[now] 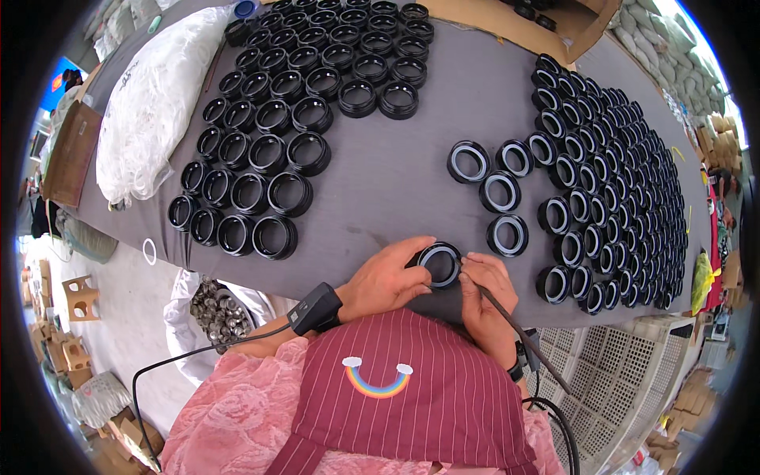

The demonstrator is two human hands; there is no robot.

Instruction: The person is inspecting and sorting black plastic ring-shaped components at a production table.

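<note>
Near the table's front edge, my left hand (385, 279) grips a round black ring (451, 248) with a pale grey band inside its rim. My right hand (488, 305) is closed round a long thin dark stick (524, 336); its upper end meets the right side of the ring, and the tip is hidden by my fingers. Just beyond my hands lie a few black rings with pale inner bands (507, 235). Many more such rings (570, 249) are packed across the right of the table. Rows of black rings showing no pale band (275, 237) fill the left.
A clear bag of white rings (154, 103) lies on the grey tabletop (380, 178) at the far left. An open carton (507, 24) is at the back. Below the table are a white sack of shiny metal parts (218, 309) and pale plastic crates (633, 356). Cables run from both wrists.
</note>
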